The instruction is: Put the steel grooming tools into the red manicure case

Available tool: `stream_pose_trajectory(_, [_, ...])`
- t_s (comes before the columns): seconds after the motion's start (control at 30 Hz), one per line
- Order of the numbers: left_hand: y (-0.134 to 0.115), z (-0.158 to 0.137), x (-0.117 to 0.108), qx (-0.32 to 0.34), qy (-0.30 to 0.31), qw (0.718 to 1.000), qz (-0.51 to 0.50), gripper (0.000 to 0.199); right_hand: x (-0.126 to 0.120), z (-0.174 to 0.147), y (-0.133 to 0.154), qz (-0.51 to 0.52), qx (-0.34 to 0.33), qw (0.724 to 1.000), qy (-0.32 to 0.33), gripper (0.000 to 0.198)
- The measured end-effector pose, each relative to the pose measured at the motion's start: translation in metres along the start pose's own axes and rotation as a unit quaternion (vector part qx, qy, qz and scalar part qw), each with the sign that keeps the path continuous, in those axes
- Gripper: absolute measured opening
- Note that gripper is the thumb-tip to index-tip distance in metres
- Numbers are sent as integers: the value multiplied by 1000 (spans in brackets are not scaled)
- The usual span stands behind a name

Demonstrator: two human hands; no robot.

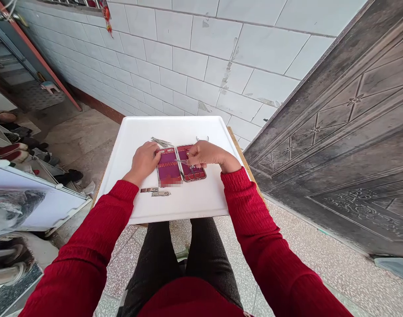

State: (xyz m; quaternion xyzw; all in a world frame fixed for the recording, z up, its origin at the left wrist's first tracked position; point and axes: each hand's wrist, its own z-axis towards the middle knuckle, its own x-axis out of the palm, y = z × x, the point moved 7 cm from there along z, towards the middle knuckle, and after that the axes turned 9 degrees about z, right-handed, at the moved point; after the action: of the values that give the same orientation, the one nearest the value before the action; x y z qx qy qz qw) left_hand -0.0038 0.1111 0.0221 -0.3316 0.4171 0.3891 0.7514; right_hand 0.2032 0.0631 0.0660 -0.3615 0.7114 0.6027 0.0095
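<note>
An open manicure case (168,159) with a purple-red lining and a row of elastic loops lies on the white tabletop (188,207). My left hand (144,160) holds its left edge, with the thumb at the lining. Over the case's right half, my right hand (208,155) is closed on small metal scissors (181,162), whose tip points left; the fingers hide part of them. More metal tools (195,175) sit in that half. Two nail clippers (160,193) lie in front of the case. Behind it are slim metal tools (162,142) and a curved metal tool (202,138).
A white tiled wall (188,66) rises behind the table. To the right stands a dark patterned metal door (336,132). Shelves with shoes (13,152) are at the left, and my legs (208,251) are under the table's near edge.
</note>
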Motion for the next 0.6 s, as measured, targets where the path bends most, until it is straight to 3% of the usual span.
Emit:
stream_pose_trajectory(0.1, [0, 0, 0, 4, 1, 1000, -5, 23, -35, 6, -13, -33, 25, 981, -187, 19])
stream_pose_trajectory(0.17, [0, 0, 0, 6, 1, 1000, -3, 23, -56, 8, -26, -109, 66, 947, -295, 15])
stream_pose_trajectory(0.23, [0, 0, 0, 7, 2, 1000, 0, 22, -68, 10, -37, -190, 104, 908, -358, 13])
stream_pose_trajectory(0.4, [-2, 0, -1, 14, 0, 1000, 1, 22, -72, 22, -55, -248, 135, 887, -366, 16])
stream_pose_trajectory(0.5, [-3, 0, -3, 11, 6, 1000, 0, 22, -72, 18, -51, -245, 127, 880, -386, 21])
stream_pose_trajectory(0.6, [-3, 0, -4, 4, 16, 1000, -1, 23, -64, 13, -37, -220, 88, 897, -372, 19])
